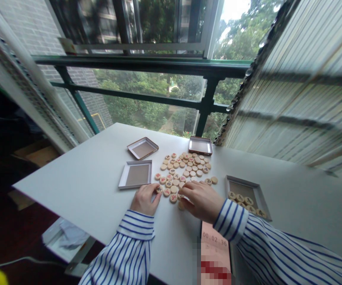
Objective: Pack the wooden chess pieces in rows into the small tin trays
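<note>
My left hand (145, 199) has its thumb and fingertips closed on a black-marked piece (159, 189), held at the hand's two o'clock. My right hand (202, 199) curls over the near side of the scattered pieces (192, 173); whether its fingers clamp one, I cannot tell. A red-marked piece (173, 197) sits just beside its fingertips, at the hand's nine o'clock

There is 1 table (78, 182), bearing 4 trays (139, 174) and 1 phone (215, 247). Over it are 1 left hand (144, 199) and 1 right hand (202, 200), in 2 sleeves (136, 227). More than 30 pieces (173, 197) lie loose, too crowded for an exact count; at least 8 show red marks and at least 5 black. At least 6 more sit in 1 tray. The left hand holds 1. Beyond stands 1 railing (141, 63).
</note>
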The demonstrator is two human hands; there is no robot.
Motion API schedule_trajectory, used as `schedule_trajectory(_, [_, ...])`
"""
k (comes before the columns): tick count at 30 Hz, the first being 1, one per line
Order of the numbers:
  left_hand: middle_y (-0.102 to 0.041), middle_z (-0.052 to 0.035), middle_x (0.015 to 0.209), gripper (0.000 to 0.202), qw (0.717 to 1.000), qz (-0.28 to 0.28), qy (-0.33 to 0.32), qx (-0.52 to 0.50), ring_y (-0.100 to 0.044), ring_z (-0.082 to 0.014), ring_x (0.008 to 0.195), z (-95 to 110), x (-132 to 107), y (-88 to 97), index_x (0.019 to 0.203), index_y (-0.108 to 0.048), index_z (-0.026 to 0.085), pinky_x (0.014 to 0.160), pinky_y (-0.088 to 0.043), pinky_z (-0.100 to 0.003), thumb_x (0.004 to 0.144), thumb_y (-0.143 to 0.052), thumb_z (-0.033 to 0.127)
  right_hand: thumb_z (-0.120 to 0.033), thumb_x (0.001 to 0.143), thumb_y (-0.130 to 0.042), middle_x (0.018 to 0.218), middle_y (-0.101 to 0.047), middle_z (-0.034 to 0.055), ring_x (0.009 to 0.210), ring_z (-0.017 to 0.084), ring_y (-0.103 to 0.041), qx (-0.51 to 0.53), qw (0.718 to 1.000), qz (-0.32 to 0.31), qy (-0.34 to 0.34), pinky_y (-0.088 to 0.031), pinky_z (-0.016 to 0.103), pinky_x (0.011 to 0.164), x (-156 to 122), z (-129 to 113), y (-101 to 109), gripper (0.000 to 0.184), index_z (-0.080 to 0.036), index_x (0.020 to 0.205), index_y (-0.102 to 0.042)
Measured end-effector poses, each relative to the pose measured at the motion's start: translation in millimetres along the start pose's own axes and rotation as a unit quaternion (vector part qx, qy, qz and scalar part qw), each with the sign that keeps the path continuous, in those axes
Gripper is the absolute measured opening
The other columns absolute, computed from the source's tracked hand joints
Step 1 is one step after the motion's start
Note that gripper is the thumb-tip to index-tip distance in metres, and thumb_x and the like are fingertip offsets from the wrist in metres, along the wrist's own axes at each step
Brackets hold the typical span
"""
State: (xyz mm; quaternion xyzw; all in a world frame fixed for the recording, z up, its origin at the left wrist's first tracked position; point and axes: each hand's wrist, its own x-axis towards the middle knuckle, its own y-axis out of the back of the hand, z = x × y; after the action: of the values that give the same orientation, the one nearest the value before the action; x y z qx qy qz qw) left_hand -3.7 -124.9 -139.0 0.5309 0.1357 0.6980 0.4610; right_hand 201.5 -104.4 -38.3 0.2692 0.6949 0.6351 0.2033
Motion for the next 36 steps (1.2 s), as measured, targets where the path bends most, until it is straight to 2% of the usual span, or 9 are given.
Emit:
schedule_trajectory(5, [-0.065,-0.0068,0.086,0.02,1.0,0.019,-0.01,-0.001,-0.058,-0.0208,0.08,1.9,0.2,0.5,0.093,-0.056,0.017,0.071,-0.046,-0.033,0.074,-0.052,0.021,-0.029,0.085,-0.04,0.087,-0.059,0.0064,0.081,0.017,-0.053,-0.002,1.0,0.01,0.001,-0.033,0.029,0.064,-2.3,3.0,-0.1,0.023,-0.019,0.096,-0.058])
schedule_trajectory(11, [-0.063,-0.007,0.085,0.022,0.998,0.05,-0.031,-0.007,-0.057,-0.0199,0.08,10.3,2.4,4.8,0.095,-0.055,0.016,0.073,-0.047,-0.033,0.074,-0.053,0.022,-0.029,0.084,-0.041,0.088,-0.058,0.0066,0.081,0.017,-0.052,-0.006,1.0,0.016,-0.003,-0.034,0.028,0.065,-6.2,5.9,0.8,0.022,-0.018,0.095,-0.058])
schedule_trajectory(21, [-0.06,-0.0043,0.08,0.03,0.995,0.071,-0.049,-0.041,-0.056,-0.0163,0.073,29.5,6.4,12.9,0.102,-0.051,0.018,0.07,-0.047,-0.031,0.073,-0.056,0.022,-0.027,0.084,-0.042,0.089,-0.06,0.006,0.084,0.017,-0.053,0.013,0.999,0.029,-0.013,-0.037,0.029,0.07,-15.9,9.8,11.9,0.022,-0.02,0.097,-0.058])
schedule_trajectory(29, [-0.061,-0.0053,0.086,0.032,0.995,0.041,-0.072,-0.056,-0.058,-0.0167,0.076,38.5,10.0,14.6,0.103,-0.05,0.017,0.071,-0.049,-0.03,0.072,-0.057,0.02,-0.027,0.084,-0.042,0.089,-0.061,0.0062,0.083,0.016,-0.054,0.021,0.998,0.045,-0.032,-0.037,0.03,0.073,-26.2,17.2,19.2,0.023,-0.02,0.099,-0.058])
schedule_trajectory(36, [-0.061,-0.0045,0.084,0.031,0.994,0.03,-0.069,-0.075,-0.058,-0.017,0.077,51.8,14.8,14.2,0.102,-0.05,0.017,0.071,-0.049,-0.03,0.072,-0.056,0.02,-0.027,0.084,-0.045,0.09,-0.063,0.0069,0.087,0.017,-0.056,0.037,0.996,0.067,-0.049,-0.039,0.029,0.075,-39.0,26.2,23.8,0.023,-0.019,0.099,-0.059])
